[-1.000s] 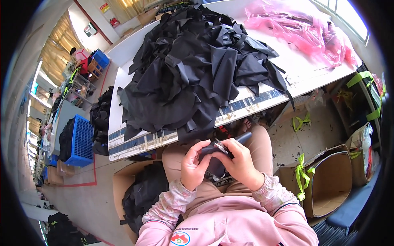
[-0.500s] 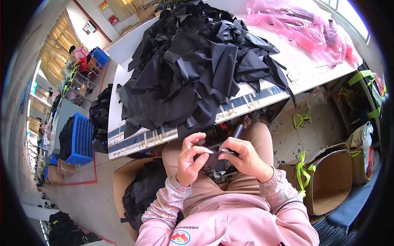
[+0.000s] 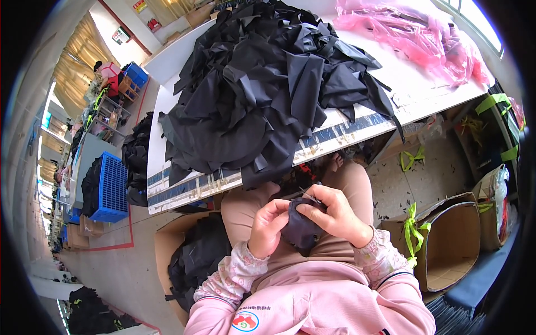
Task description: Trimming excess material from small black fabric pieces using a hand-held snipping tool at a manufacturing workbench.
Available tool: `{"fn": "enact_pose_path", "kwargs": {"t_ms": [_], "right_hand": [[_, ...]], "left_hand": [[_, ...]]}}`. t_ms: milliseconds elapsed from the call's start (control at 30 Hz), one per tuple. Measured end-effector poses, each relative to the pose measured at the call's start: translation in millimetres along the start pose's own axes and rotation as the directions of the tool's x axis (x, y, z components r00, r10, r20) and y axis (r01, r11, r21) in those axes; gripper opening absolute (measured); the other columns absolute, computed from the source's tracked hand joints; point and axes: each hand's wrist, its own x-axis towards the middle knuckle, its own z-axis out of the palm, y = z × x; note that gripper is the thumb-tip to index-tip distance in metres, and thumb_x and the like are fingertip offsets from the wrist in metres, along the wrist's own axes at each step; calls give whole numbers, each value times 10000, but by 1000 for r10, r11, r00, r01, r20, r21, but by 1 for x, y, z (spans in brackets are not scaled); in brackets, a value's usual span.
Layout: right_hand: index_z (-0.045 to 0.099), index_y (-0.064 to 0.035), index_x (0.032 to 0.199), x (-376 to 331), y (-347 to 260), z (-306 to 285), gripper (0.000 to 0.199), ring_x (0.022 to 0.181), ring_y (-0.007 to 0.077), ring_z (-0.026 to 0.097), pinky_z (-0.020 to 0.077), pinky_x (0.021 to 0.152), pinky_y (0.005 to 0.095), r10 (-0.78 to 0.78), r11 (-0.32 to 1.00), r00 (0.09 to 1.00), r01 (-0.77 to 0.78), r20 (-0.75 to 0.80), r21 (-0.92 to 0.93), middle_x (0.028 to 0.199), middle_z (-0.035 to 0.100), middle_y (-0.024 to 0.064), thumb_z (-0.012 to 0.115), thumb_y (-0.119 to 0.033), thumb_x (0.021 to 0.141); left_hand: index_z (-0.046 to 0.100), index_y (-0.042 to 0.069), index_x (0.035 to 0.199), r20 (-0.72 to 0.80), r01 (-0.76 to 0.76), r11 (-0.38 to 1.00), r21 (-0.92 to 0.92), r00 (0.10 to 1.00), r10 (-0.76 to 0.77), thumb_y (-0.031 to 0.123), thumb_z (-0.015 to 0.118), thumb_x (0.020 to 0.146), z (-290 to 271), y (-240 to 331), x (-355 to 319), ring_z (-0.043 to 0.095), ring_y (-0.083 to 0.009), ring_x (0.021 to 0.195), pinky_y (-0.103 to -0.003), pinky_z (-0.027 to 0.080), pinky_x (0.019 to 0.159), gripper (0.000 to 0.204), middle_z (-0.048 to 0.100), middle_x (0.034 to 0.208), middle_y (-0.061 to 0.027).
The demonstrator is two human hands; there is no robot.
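Black piece (image 3: 301, 226) at frame centre, fingers of left hand (image 3: 265, 229) and right hand (image 3: 338, 218) pinching it: mid-work, we judge. Big black heap (image 3: 240, 106) waits on worktop (image 3: 413, 103), upper middle; carton (image 3: 162, 248), lower left, holds black material, finished or not we can't tell.

The white worktable (image 3: 413, 99) is carrying a large heap of black fabric pieces (image 3: 257, 100), which is covering most of its middle and overhanging the front edge. Pink translucent plastic sheeting (image 3: 413, 42) is lying crumpled at the right rear. Dark tape strips (image 3: 357, 124) are running along the front edge (visibly worn). Below, the floor (image 3: 145, 268) is bearing a red line (image 3: 132, 223), a yellow-green ribbon (image 3: 412, 159) and scattered dark scraps.
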Motion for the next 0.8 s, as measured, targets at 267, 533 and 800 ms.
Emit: {"fn": "enact_pose_path", "kwargs": {"t_ms": [267,533,800], "right_hand": [[596,6,847,-2,1,0,149,617,108,498,415,547,270,96,995,994,-97,52,24,687,558,58,673,-120,831],[616,-25,879,-1,22,-2,140,683,36,469,397,586,211,113,928,977,-168,178,332,764,564,-45,723,-106,838],[554,-46,972,3,22,5,209,791,58,545,464,722,224,269,725,939,-344,214,597,855,585,-34,706,-56,829]], "left_hand": [[583,-5,1048,121,-76,908,411,992,27,-57,618,856,-1,9,1,563,-87,929,-243,454,853,203,561,1070,-29],[611,11,983,181,21,973,232,981,-64,-55,611,846,-5,13,3,557,-91,930,-239,448,854,152,571,1029,-15],[607,33,923,94,-61,997,40,994,57,-37,620,811,12,9,4,546,-128,995,-273,433,902,133,569,1041,-62]]}}
